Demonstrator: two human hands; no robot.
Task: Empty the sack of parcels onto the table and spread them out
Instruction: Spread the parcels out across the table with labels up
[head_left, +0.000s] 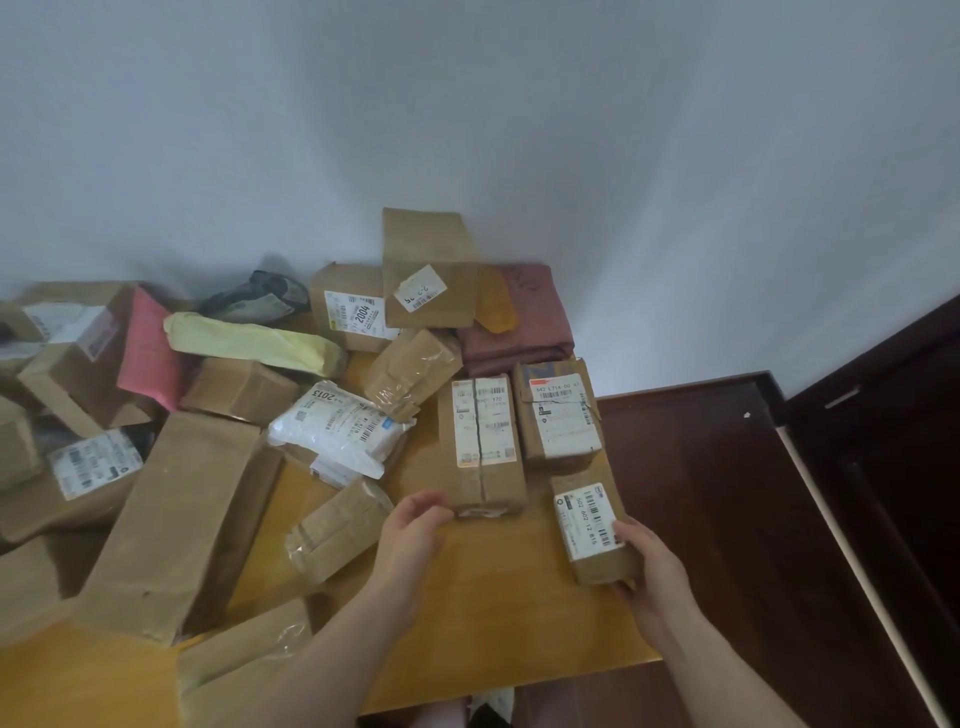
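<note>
Many parcels lie on the yellow table (493, 603), most of them piled at the left. My right hand (657, 577) grips a small brown box with a barcode label (589, 525) at the table's right edge, thumb on its top and fingers round its near end. My left hand (415, 525) reaches with loosely bent fingers to the near left corner of a long labelled box (483, 447) and touches it. Beside that box, on its right, lies a squarer labelled box (558, 415). No sack is clearly in view.
A white plastic mailer (337, 426), a long tall carton (176, 519), a yellow padded roll (249, 340) and a pink parcel (148, 353) crowd the left. Maroon folded fabric (524, 322) lies at the back by the wall. Dark floor (727, 519) drops off right of the table.
</note>
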